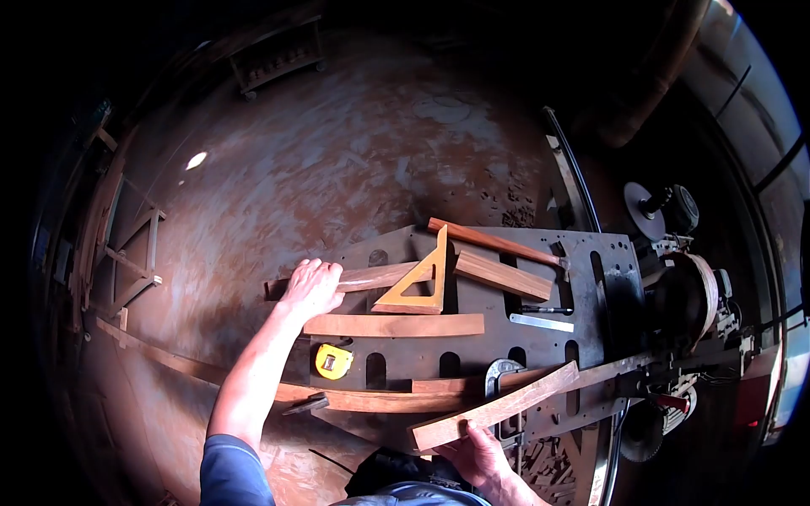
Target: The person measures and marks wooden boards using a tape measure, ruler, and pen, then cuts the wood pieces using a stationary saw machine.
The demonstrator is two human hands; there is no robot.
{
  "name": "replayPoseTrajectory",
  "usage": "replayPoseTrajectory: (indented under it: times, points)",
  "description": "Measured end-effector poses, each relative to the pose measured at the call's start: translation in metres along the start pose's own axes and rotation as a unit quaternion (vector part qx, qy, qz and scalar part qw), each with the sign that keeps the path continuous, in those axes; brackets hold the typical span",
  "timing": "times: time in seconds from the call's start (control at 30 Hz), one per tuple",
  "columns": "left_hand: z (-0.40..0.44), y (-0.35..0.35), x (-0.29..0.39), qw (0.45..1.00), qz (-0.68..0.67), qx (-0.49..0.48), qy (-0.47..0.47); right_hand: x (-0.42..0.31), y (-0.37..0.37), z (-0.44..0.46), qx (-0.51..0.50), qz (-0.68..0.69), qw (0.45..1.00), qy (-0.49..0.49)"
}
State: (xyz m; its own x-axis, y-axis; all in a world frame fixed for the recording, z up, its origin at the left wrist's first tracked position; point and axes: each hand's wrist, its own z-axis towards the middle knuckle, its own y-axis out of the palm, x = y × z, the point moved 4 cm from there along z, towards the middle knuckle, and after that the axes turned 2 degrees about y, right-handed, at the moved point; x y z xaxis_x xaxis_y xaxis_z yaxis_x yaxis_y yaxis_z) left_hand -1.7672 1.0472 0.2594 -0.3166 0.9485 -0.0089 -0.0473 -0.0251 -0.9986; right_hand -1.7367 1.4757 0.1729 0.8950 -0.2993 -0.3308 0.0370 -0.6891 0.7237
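My left hand is curled over a wooden strip at the far left of the metal table. A yellow set square overlaps that strip's right end. In my right hand is a slightly curved wooden piece, tilted up to the right above the near table edge. My right thumb lies against its side, and the other fingers are mostly hidden. Between my hands are another curved wooden piece and a yellow tape measure.
The metal table also bears a wooden block, a wooden-handled hammer and a metal ruler. A clamp sits at a long wooden strip along the near edge. Machinery stands right, beyond slots in the tabletop.
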Motion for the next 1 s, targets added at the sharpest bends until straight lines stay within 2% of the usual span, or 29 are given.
replayPoseTrajectory:
  times: [0.03,0.1,0.17,0.23,0.27,0.3,0.37,0.4,0.43,0.47,0.5,0.57,0.63,0.67,0.7,0.77,0.8,0.83,0.9,1.0]
  points:
    - [-0.006,-0.008,-0.003,0.999,0.009,0.048,0.016,0.001,0.002,-0.002,0.003,-0.001,1.0,-0.013]
    - [-0.013,-0.026,-0.008,0.996,0.043,0.08,0.006,0.002,0.01,-0.007,0.008,-0.005,0.999,-0.038]
    - [-0.021,-0.036,-0.02,0.989,0.08,0.119,-0.04,0.003,0.015,-0.01,0.029,-0.025,0.995,-0.093]
    - [-0.035,-0.046,-0.032,0.976,0.034,0.182,-0.113,0.002,0.017,-0.013,0.047,-0.069,0.988,-0.133]
    - [-0.043,-0.051,-0.039,0.975,-0.001,0.163,-0.148,-0.001,0.017,-0.015,0.055,-0.102,0.983,-0.145]
    - [-0.052,-0.059,-0.04,0.967,-0.107,0.129,-0.19,-0.005,0.016,-0.017,0.062,-0.136,0.976,-0.157]
    - [-0.07,-0.069,-0.037,0.911,-0.31,0.057,-0.264,-0.013,-0.002,-0.014,0.031,-0.269,0.937,-0.219]
    - [-0.079,-0.059,-0.035,0.876,-0.416,0.039,-0.24,-0.02,0.007,-0.019,0.0,-0.251,0.94,-0.232]
    - [-0.091,-0.048,-0.022,0.826,-0.525,0.076,-0.193,-0.028,0.023,-0.025,-0.035,-0.234,0.94,-0.245]
    - [-0.102,-0.049,-0.002,0.779,-0.599,0.027,-0.18,-0.04,0.041,-0.025,-0.062,-0.173,0.949,-0.257]
    - [-0.113,-0.042,0.018,0.721,-0.676,0.018,-0.149,-0.056,0.069,-0.025,-0.11,-0.127,0.956,-0.242]
    - [-0.129,-0.034,0.063,0.643,-0.758,0.01,-0.103,-0.073,0.091,-0.009,-0.063,-0.185,0.936,-0.294]
    - [-0.135,-0.014,0.097,0.635,-0.769,0.012,-0.074,-0.074,0.107,0.005,-0.07,-0.239,0.911,-0.329]
    - [-0.143,0.003,0.111,0.625,-0.769,0.049,-0.123,-0.068,0.111,0.008,-0.084,-0.247,0.914,-0.31]
    - [-0.149,0.006,0.126,0.659,-0.731,0.118,-0.131,-0.058,0.113,0.008,-0.091,-0.249,0.925,-0.272]
    - [-0.154,0.005,0.149,0.67,-0.72,0.122,-0.131,-0.042,0.116,0.005,-0.123,-0.256,0.934,-0.216]
    - [-0.159,-0.01,0.162,0.669,-0.718,0.144,-0.129,-0.036,0.116,0.006,-0.123,-0.248,0.935,-0.222]
    - [-0.165,-0.011,0.167,0.728,-0.652,0.126,-0.17,-0.033,0.114,0.008,-0.122,-0.238,0.936,-0.227]
    - [-0.172,-0.025,0.182,0.716,-0.664,0.129,-0.172,-0.031,0.106,0.01,-0.134,-0.278,0.921,-0.238]
    - [-0.18,-0.02,0.194,0.752,-0.619,0.15,-0.172,-0.03,0.097,0.004,-0.159,-0.267,0.928,-0.205]
